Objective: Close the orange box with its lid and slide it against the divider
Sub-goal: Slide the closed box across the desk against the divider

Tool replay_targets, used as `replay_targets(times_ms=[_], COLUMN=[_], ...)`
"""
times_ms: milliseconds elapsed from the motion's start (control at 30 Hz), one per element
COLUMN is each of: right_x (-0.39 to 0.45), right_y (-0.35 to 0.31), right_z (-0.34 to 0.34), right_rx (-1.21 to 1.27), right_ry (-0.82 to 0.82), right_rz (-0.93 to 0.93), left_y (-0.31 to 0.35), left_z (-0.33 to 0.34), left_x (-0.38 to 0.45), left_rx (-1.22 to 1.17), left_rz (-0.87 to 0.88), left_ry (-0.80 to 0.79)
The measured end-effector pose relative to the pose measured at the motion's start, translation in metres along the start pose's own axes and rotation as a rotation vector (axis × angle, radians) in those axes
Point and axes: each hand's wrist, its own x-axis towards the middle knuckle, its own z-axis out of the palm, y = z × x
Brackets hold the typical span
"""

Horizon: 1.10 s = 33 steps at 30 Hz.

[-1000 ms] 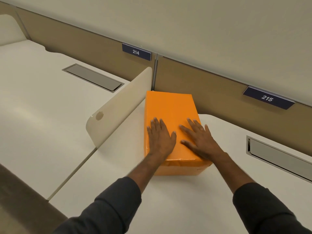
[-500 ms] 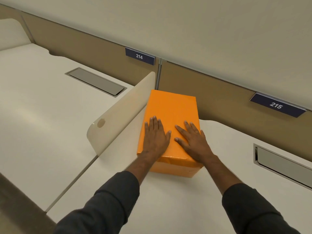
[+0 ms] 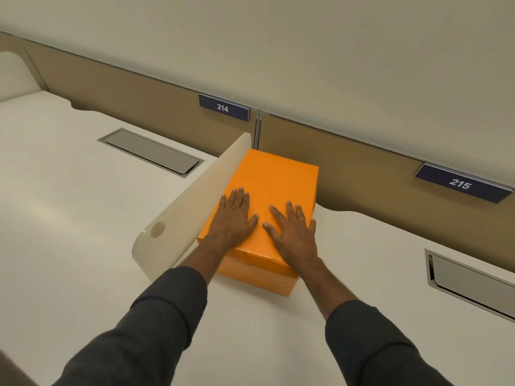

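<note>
The orange box (image 3: 274, 178) stands on the white desk (image 3: 362, 246) with its lid on top, covering it fully. Its long left side lies along the cream divider (image 3: 195, 201), touching or nearly touching it. My left hand (image 3: 232, 215) rests flat on the lid's near left part, fingers spread. My right hand (image 3: 292, 229) lies flat on the lid's near right part, fingers spread. Neither hand grips anything. The box's far end sits close to the brown back panel (image 3: 362, 174).
A grey cable hatch (image 3: 152, 150) is set into the left desk, and another cable hatch (image 3: 471, 280) into the right desk. Blue labels reading 214 (image 3: 223, 107) and 215 (image 3: 459, 183) hang on the back panel.
Both hands have pushed the box leftward, so the gap between it and the divider has shut. The hands stay flat on the lid.
</note>
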Motion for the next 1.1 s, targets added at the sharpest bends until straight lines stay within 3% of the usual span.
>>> replay_targets(times_ms=[600, 1100], right_x=[0.039, 0.043], right_y=[-0.045, -0.054], right_z=[0.011, 0.008], right_rx=[0.018, 0.016], right_ry=[0.037, 0.029], right_rz=[0.098, 0.125], left_y=[-0.057, -0.059], left_z=[-0.007, -0.015], left_x=[0.053, 0.058], left_rx=[0.007, 0.063], left_rz=[0.098, 0.117], left_ry=[-0.021, -0.036])
